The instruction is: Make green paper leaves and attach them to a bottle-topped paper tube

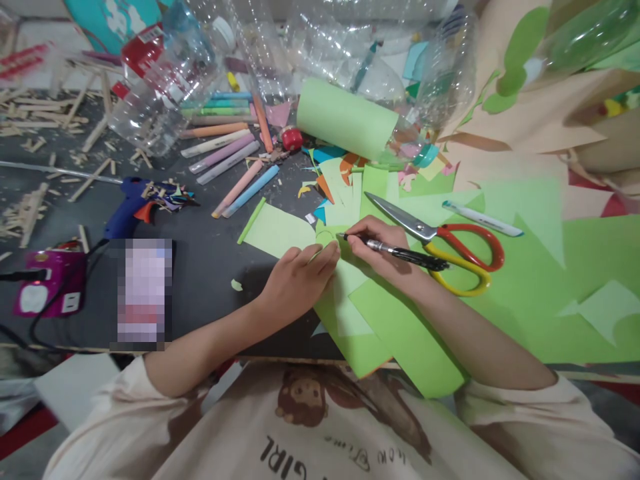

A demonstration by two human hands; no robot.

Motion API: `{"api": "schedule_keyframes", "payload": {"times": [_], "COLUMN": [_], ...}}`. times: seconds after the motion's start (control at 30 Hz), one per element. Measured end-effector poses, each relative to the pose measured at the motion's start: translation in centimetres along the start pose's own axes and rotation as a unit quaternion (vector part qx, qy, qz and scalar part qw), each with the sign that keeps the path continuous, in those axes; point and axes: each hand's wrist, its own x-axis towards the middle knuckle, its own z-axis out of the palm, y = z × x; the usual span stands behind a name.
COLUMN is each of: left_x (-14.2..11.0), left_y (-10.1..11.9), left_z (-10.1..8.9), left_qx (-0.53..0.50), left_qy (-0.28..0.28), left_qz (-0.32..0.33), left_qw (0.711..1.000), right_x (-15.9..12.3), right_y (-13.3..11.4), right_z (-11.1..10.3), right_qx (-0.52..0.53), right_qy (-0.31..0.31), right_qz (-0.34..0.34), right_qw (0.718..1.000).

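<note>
My right hand point(379, 247) is closed around a black pen point(400, 251), its tip touching a small green piece of paper point(326, 233) that bears a curved line. My left hand point(301, 277) lies flat on the paper just left of the pen tip, fingers stretched and side by side. Behind the left hand lies a pale green paper strip point(277, 228) with a rolled green edge. Scissors point(425, 233) with red and yellow handles rest open beside my right hand, on green paper sheets point(535, 287).
A blue glue gun point(125, 207), a phone point(144, 293) and a purple box point(53, 283) with cables lie left. Several markers point(235, 150), clear plastic bottles point(320, 47) and a bottle wrapped in green paper point(345, 120) fill the back. Wooden sticks point(40, 110) are scattered far left.
</note>
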Motion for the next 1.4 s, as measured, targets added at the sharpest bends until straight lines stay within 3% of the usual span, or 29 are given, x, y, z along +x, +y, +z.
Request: {"api": "schedule_keyframes", "payload": {"times": [0.17, 0.37, 0.53, 0.73, 0.93, 1.13, 1.3, 1.4], "left_x": [-0.03, -0.09, -0.01, -0.06, -0.11, -0.13, -0.13, -0.08], "left_y": [-0.03, -0.03, 0.02, -0.03, -0.02, 0.03, 0.05, 0.06], "left_z": [0.07, 0.18, 0.21, 0.09, -0.02, -0.13, -0.14, -0.20], "left_qx": [0.002, 0.002, 0.004, -0.007, -0.013, -0.019, -0.021, -0.021], "left_qy": [-0.005, -0.007, 0.016, -0.016, -0.009, -0.023, -0.036, -0.039], "left_qz": [0.000, 0.000, 0.001, -0.002, -0.005, -0.016, -0.020, -0.018], "left_qw": [1.000, 1.000, 1.000, 1.000, 1.000, 0.999, 0.999, 0.999], "right_x": [-0.05, 0.04, 0.13, -0.38, -0.27, -0.12, -0.01, -0.05], "right_y": [0.44, 0.32, 0.04, 0.47, 0.31, 0.02, -0.19, 0.05], "right_z": [0.03, 0.17, 0.17, 0.17, 0.26, 0.28, 0.29, 0.18], "right_qx": [-0.007, -0.010, -0.015, -0.024, -0.032, -0.030, -0.031, -0.039], "right_qy": [-0.039, 0.018, -0.018, 0.040, -0.007, 0.061, 0.015, 0.037], "right_qz": [-0.014, -0.002, -0.002, -0.019, -0.037, 0.000, -0.006, -0.010], "right_qw": [0.999, 1.000, 1.000, 0.999, 0.999, 0.998, 0.999, 0.998]}}
